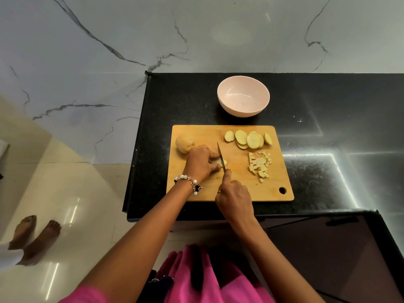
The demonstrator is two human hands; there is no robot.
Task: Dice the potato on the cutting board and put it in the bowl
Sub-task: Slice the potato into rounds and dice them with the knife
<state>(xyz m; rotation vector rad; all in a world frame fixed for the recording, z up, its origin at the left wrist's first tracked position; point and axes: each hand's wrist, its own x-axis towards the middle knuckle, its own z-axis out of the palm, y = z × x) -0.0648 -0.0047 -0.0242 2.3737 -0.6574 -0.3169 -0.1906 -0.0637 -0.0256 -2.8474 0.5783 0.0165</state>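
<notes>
A wooden cutting board (236,189) lies on the black counter. My left hand (202,161) holds potato slices (218,164) down with curled fingers near the board's middle. My right hand (235,199) grips a knife (221,156), its forefinger along the spine and the blade set into the held slices. A potato chunk (183,144) sits at the board's far left. Several round slices (249,139) lie fanned at the far right, with a pile of diced pieces (260,166) below them. The pink bowl (243,96) stands empty behind the board.
The black counter (328,132) ends just left of the board, with pale floor beyond. Another person's bare feet (36,235) stand on the floor at the lower left. A marble wall (196,33) rises behind the counter.
</notes>
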